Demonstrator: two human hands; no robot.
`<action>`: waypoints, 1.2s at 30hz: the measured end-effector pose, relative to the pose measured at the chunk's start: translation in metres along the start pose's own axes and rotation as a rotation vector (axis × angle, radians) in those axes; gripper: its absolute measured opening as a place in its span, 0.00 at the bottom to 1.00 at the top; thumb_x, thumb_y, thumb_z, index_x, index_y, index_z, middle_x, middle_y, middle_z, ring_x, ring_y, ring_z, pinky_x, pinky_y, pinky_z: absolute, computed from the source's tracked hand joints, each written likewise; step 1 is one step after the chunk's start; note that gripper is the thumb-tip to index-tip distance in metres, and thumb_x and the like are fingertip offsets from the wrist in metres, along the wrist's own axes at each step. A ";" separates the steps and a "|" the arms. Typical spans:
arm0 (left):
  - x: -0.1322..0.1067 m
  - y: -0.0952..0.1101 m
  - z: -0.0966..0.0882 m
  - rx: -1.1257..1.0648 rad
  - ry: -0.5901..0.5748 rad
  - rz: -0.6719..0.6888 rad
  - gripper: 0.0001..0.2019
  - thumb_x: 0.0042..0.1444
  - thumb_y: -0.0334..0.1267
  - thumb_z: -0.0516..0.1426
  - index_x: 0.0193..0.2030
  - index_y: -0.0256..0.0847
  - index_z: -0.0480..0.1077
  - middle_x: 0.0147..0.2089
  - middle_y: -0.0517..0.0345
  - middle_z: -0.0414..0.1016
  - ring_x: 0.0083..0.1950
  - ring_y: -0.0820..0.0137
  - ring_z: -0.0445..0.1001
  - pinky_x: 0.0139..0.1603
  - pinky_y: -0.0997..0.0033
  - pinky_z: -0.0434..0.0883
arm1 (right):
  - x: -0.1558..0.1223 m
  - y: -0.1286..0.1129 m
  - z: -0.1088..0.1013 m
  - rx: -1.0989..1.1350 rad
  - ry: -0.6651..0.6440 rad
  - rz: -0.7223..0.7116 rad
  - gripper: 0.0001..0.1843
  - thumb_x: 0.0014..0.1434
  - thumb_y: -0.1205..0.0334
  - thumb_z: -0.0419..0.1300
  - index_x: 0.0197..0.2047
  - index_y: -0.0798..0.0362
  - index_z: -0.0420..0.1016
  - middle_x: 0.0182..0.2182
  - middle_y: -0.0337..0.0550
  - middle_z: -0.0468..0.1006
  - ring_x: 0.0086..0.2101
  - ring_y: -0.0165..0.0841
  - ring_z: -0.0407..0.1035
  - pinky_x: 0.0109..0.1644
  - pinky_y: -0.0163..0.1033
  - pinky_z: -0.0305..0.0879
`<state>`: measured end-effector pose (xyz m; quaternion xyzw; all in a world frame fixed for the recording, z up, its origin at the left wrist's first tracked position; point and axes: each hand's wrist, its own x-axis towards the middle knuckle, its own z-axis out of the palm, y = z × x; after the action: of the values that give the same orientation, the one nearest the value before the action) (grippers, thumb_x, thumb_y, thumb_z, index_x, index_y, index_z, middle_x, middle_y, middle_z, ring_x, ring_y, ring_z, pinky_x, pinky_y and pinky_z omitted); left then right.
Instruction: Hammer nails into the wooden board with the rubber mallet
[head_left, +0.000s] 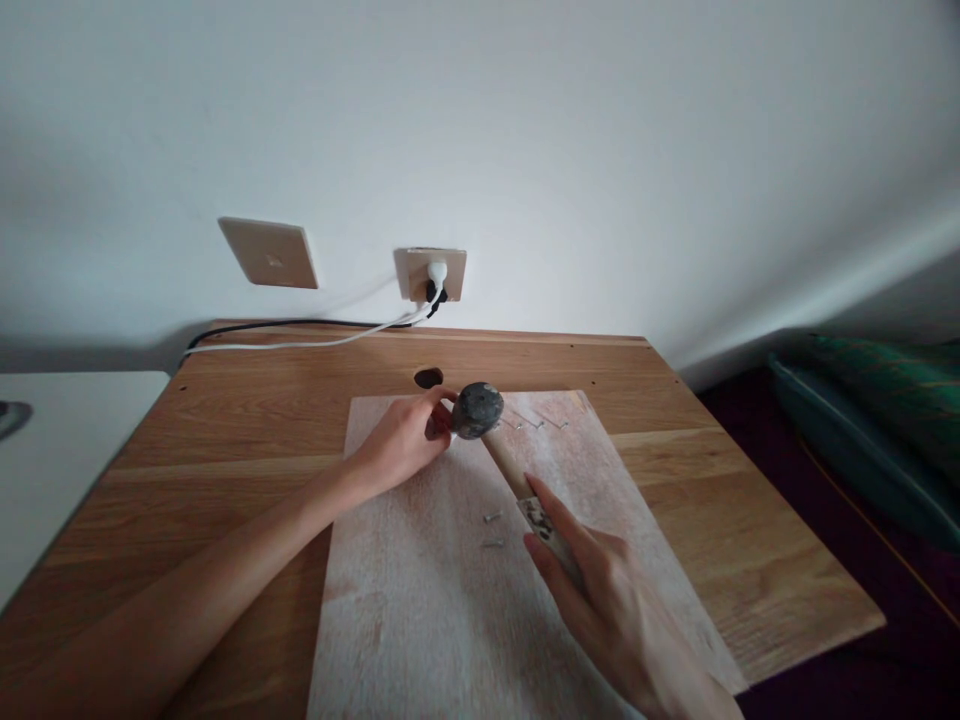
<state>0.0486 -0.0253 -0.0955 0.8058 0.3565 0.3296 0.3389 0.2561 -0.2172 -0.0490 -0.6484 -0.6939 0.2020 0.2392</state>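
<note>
My right hand [600, 590] grips the wooden handle of a hammer [480, 412], index finger stretched along the handle. The dark hammer head hangs over the far part of a pale board [420, 600]. My left hand [405, 438] is pinched right beside the hammer head, fingertips together on something too small to make out. Two loose nails [493, 530] lie on the board near the handle. A row of nails [536, 422] sits in the board just right of the hammer head.
The board lies on a wooden desk [247, 420] with a round cable hole [428, 378]. Cables run from a wall socket [431, 273] along the desk's back edge. A white surface [67, 440] is at left, dark bedding [870, 440] at right.
</note>
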 end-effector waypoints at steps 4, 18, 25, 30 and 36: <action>0.000 0.001 0.000 0.005 -0.002 -0.002 0.23 0.49 0.18 0.59 0.51 0.40 0.75 0.35 0.61 0.83 0.33 0.71 0.81 0.36 0.75 0.74 | -0.003 0.003 0.003 -0.006 0.022 0.001 0.28 0.77 0.56 0.51 0.75 0.58 0.64 0.37 0.48 0.88 0.30 0.36 0.83 0.36 0.37 0.80; 0.001 0.001 -0.001 0.019 -0.018 0.007 0.23 0.49 0.18 0.58 0.52 0.40 0.75 0.36 0.60 0.83 0.35 0.70 0.81 0.37 0.74 0.73 | -0.006 0.005 0.004 0.012 0.010 0.002 0.28 0.77 0.58 0.51 0.75 0.58 0.62 0.38 0.49 0.88 0.32 0.37 0.84 0.37 0.37 0.80; 0.000 -0.003 0.001 0.012 -0.007 0.020 0.27 0.51 0.19 0.59 0.57 0.42 0.72 0.36 0.61 0.81 0.35 0.70 0.80 0.38 0.73 0.74 | -0.006 0.002 0.005 0.010 -0.005 0.006 0.28 0.77 0.58 0.50 0.76 0.57 0.62 0.36 0.47 0.87 0.32 0.36 0.83 0.38 0.37 0.80; 0.000 -0.003 0.000 0.020 -0.002 0.010 0.31 0.52 0.18 0.58 0.62 0.43 0.70 0.34 0.63 0.80 0.34 0.69 0.80 0.39 0.72 0.74 | -0.005 0.001 0.010 0.049 0.064 -0.016 0.29 0.76 0.59 0.51 0.76 0.58 0.62 0.38 0.49 0.88 0.31 0.36 0.83 0.35 0.35 0.79; 0.000 -0.002 0.000 0.048 0.001 0.012 0.32 0.52 0.18 0.58 0.63 0.44 0.71 0.36 0.61 0.81 0.36 0.67 0.81 0.40 0.70 0.74 | -0.004 0.002 0.009 0.006 0.032 -0.025 0.28 0.76 0.60 0.51 0.75 0.57 0.63 0.37 0.49 0.88 0.31 0.36 0.84 0.35 0.36 0.81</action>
<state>0.0481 -0.0242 -0.0968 0.8155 0.3598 0.3236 0.3174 0.2525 -0.2206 -0.0581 -0.6423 -0.6973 0.1905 0.2547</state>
